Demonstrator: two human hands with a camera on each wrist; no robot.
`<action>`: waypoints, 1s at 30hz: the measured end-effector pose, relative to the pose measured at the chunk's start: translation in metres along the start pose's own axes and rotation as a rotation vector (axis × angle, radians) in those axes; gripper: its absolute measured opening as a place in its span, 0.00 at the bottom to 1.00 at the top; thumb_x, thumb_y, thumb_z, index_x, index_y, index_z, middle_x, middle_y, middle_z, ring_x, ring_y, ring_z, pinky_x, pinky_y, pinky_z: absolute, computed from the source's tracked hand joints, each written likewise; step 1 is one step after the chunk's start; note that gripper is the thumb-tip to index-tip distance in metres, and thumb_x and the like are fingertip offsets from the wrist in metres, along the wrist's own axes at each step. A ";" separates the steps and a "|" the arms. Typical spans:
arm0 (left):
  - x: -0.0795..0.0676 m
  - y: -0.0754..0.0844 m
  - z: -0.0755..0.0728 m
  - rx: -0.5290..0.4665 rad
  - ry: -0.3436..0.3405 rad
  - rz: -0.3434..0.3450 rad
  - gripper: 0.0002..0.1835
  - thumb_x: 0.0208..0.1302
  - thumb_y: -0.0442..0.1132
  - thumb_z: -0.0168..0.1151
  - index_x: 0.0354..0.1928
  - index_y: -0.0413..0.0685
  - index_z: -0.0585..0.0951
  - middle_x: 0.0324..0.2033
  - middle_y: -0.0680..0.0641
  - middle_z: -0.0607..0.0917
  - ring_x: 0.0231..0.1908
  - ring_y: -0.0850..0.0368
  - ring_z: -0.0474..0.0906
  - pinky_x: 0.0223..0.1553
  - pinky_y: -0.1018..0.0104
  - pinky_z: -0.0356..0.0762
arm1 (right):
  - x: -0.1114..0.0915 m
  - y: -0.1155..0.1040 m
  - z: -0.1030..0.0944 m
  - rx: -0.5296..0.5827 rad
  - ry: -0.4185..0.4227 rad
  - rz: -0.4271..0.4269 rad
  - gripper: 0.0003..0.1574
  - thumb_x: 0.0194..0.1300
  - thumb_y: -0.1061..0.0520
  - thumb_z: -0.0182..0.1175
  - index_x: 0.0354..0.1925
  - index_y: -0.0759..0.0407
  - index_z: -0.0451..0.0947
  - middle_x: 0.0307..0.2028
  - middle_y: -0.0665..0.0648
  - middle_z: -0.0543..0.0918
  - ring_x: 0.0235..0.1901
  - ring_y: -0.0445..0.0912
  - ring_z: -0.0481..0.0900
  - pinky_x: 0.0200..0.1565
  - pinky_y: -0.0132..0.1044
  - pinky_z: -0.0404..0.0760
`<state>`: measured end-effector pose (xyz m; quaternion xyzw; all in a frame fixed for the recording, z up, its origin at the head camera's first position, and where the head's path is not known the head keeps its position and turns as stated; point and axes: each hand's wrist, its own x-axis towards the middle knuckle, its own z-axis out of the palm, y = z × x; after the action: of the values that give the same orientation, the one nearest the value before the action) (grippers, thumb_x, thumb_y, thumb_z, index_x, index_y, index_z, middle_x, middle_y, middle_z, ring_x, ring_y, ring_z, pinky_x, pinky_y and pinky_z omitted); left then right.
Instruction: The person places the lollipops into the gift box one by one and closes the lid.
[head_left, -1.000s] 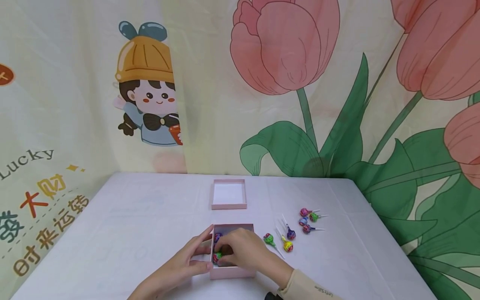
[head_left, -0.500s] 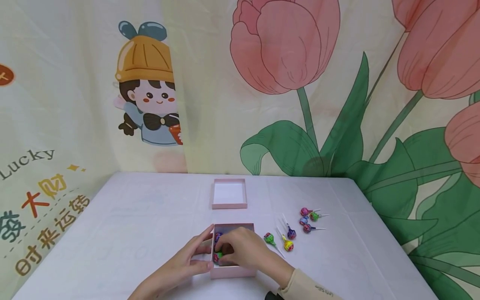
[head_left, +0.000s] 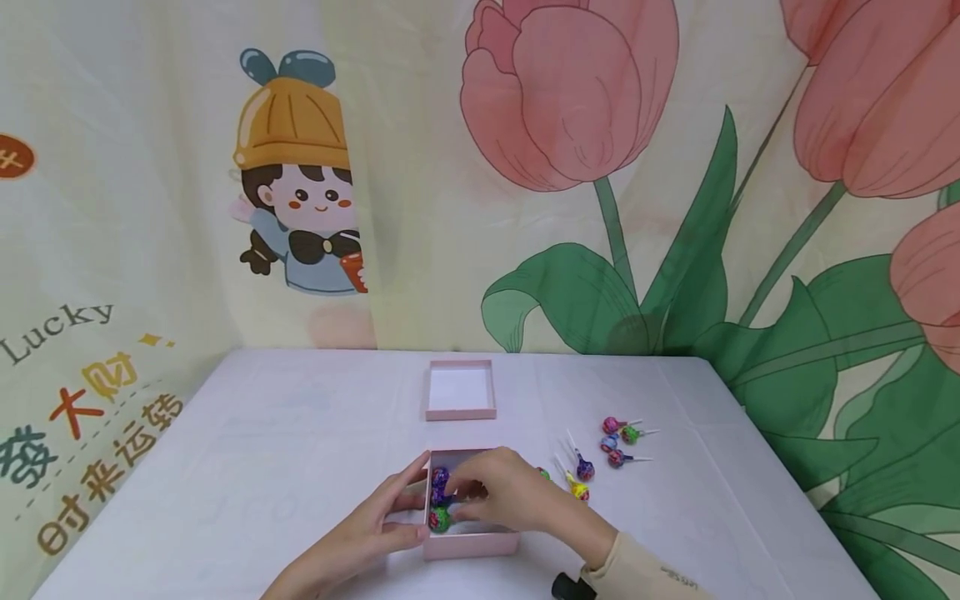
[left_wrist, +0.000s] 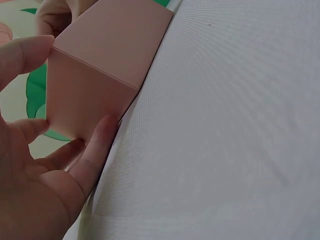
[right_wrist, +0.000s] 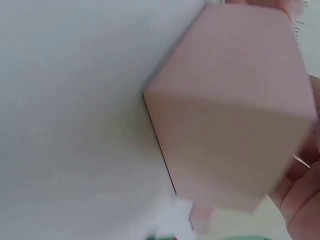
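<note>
A pink open-topped box [head_left: 472,547] stands near the front of the table. My left hand [head_left: 375,517] lies along its left wall, fingertips and thumb touching it; the left wrist view shows the fingers spread on the pink side. Inside, along the left wall, sit a purple lollipop [head_left: 439,480] and a green lollipop [head_left: 439,520]. Over the box, my right hand [head_left: 517,492] reaches in from the right, its fingers loosely bent and apart from the thumb, fingertips right beside these lollipops. A thin white stick [right_wrist: 301,161] shows close to its fingers in the right wrist view.
Behind the box lies a shallow pink lid [head_left: 461,414]. To the right are a yellow lollipop [head_left: 578,490], a dark purple lollipop [head_left: 585,470], a green lollipop [head_left: 543,473] mostly hidden by the right hand, and a cluster with a pink lollipop [head_left: 611,425].
My right hand has drawn back slightly to the right, uncovering more of the purple and green lollipops in the box and covering the loose green one. The left hand stays against the box.
</note>
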<state>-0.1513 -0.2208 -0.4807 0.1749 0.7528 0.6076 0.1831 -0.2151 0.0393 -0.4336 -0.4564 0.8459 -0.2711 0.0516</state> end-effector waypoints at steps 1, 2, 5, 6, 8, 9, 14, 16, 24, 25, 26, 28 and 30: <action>0.000 0.000 0.000 0.002 0.004 -0.003 0.48 0.76 0.42 0.65 0.87 0.66 0.47 0.82 0.34 0.51 0.74 0.35 0.64 0.59 0.70 0.76 | -0.003 0.001 -0.007 0.007 0.003 0.013 0.12 0.67 0.58 0.76 0.48 0.55 0.90 0.41 0.47 0.91 0.38 0.31 0.82 0.43 0.24 0.82; 0.001 0.000 0.000 0.002 0.007 -0.006 0.48 0.76 0.42 0.65 0.87 0.66 0.47 0.82 0.34 0.51 0.74 0.35 0.64 0.59 0.70 0.76 | -0.006 0.003 -0.014 0.010 0.010 0.028 0.13 0.67 0.58 0.75 0.50 0.54 0.90 0.42 0.48 0.91 0.39 0.32 0.83 0.44 0.26 0.83; 0.002 0.001 0.000 0.000 0.013 -0.005 0.48 0.76 0.42 0.66 0.87 0.64 0.47 0.83 0.34 0.51 0.74 0.36 0.64 0.59 0.70 0.76 | -0.017 0.012 -0.038 0.013 0.058 0.057 0.14 0.68 0.58 0.74 0.52 0.55 0.89 0.44 0.49 0.91 0.41 0.37 0.85 0.46 0.32 0.86; 0.002 0.001 0.000 0.001 0.015 -0.004 0.49 0.75 0.42 0.66 0.87 0.63 0.47 0.83 0.35 0.51 0.74 0.36 0.64 0.59 0.70 0.76 | -0.020 0.016 -0.045 0.009 0.080 0.065 0.14 0.68 0.58 0.75 0.52 0.55 0.89 0.43 0.49 0.91 0.41 0.38 0.85 0.47 0.34 0.86; 0.002 0.001 0.000 -0.001 0.016 -0.006 0.49 0.75 0.41 0.66 0.87 0.62 0.47 0.83 0.35 0.51 0.74 0.36 0.64 0.59 0.71 0.76 | -0.029 0.025 -0.060 -0.017 0.124 0.069 0.14 0.67 0.58 0.75 0.51 0.54 0.89 0.43 0.48 0.90 0.42 0.41 0.85 0.47 0.36 0.87; 0.002 0.001 0.000 0.000 0.016 -0.007 0.49 0.75 0.42 0.67 0.87 0.62 0.47 0.83 0.35 0.51 0.74 0.36 0.64 0.59 0.71 0.76 | -0.033 0.030 -0.067 -0.035 0.143 0.074 0.14 0.67 0.58 0.76 0.51 0.54 0.89 0.43 0.47 0.90 0.42 0.42 0.85 0.47 0.36 0.87; 0.001 0.001 0.000 0.006 0.016 -0.017 0.49 0.75 0.43 0.66 0.87 0.65 0.48 0.83 0.35 0.51 0.74 0.37 0.64 0.59 0.71 0.76 | -0.054 0.063 -0.095 -0.123 0.198 0.150 0.18 0.64 0.57 0.77 0.52 0.53 0.89 0.46 0.47 0.90 0.44 0.46 0.86 0.47 0.40 0.88; 0.001 0.001 0.000 0.008 0.014 -0.017 0.48 0.75 0.43 0.66 0.87 0.66 0.48 0.83 0.35 0.51 0.74 0.37 0.64 0.59 0.71 0.76 | -0.062 0.080 -0.103 -0.143 0.203 0.203 0.18 0.64 0.58 0.77 0.53 0.53 0.88 0.47 0.48 0.89 0.45 0.48 0.86 0.49 0.43 0.88; 0.001 -0.001 0.001 0.019 0.014 0.003 0.48 0.75 0.42 0.66 0.87 0.67 0.48 0.82 0.35 0.52 0.74 0.36 0.64 0.59 0.71 0.76 | -0.085 0.142 -0.115 -0.156 0.156 0.334 0.20 0.66 0.61 0.75 0.56 0.61 0.86 0.50 0.60 0.89 0.48 0.56 0.85 0.53 0.55 0.85; 0.000 -0.001 0.001 0.019 0.015 0.005 0.48 0.75 0.42 0.66 0.87 0.68 0.48 0.82 0.35 0.52 0.74 0.36 0.64 0.59 0.71 0.76 | -0.086 0.148 -0.115 -0.158 0.148 0.351 0.20 0.67 0.60 0.75 0.56 0.62 0.86 0.50 0.60 0.89 0.48 0.56 0.85 0.53 0.55 0.85; 0.000 -0.001 0.000 0.020 0.015 0.007 0.48 0.75 0.42 0.66 0.87 0.68 0.48 0.82 0.35 0.52 0.74 0.36 0.64 0.59 0.71 0.76 | -0.088 0.153 -0.114 -0.162 0.140 0.367 0.21 0.67 0.60 0.75 0.56 0.62 0.86 0.51 0.60 0.89 0.48 0.55 0.84 0.53 0.55 0.85; 0.000 -0.001 0.000 0.022 0.017 0.007 0.48 0.75 0.42 0.66 0.86 0.70 0.49 0.82 0.36 0.52 0.74 0.36 0.64 0.59 0.71 0.76 | -0.091 0.162 -0.114 -0.162 0.126 0.405 0.21 0.67 0.59 0.75 0.57 0.62 0.86 0.51 0.60 0.89 0.49 0.55 0.84 0.53 0.54 0.85; 0.000 -0.001 0.000 0.020 0.018 0.006 0.48 0.75 0.42 0.67 0.87 0.69 0.49 0.82 0.36 0.52 0.74 0.36 0.65 0.59 0.71 0.77 | -0.093 0.168 -0.114 -0.159 0.112 0.438 0.21 0.68 0.57 0.74 0.57 0.61 0.86 0.51 0.59 0.89 0.49 0.54 0.83 0.54 0.53 0.85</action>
<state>-0.1513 -0.2204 -0.4814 0.1734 0.7599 0.6023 0.1727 -0.3244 0.2343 -0.4369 -0.2488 0.9450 -0.2107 0.0261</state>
